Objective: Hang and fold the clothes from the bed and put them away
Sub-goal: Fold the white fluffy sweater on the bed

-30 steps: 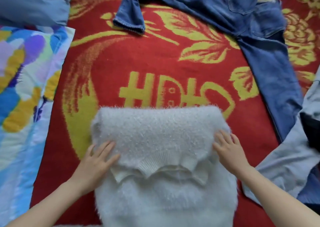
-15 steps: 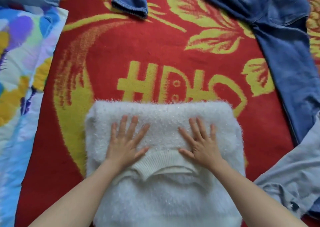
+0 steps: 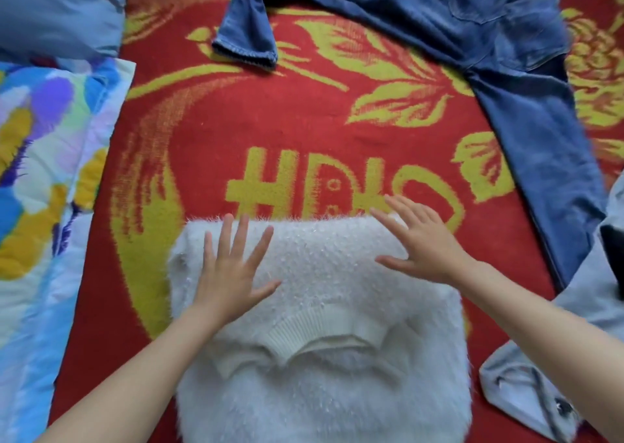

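A fluffy white sweater (image 3: 324, 385) lies folded on the red and yellow blanket (image 3: 270, 121), its ribbed hem turned toward me. My left hand (image 3: 233, 270) lies flat on the sweater's upper left part with fingers spread. My right hand (image 3: 422, 243) is at the sweater's upper right corner, fingers straight and spread, holding nothing. Blue jeans (image 3: 506, 71) lie spread across the top right of the bed. A light grey-blue garment (image 3: 594, 324) lies at the right edge.
A colourful patterned quilt (image 3: 44, 189) covers the left side. A blue pillow (image 3: 57, 10) sits at the top left. Red blanket shows between the sweater and the jeans.
Both hands slid from the sweater's sides onto its top, then outward and up toward its far fold. The sweater stays folded in place.
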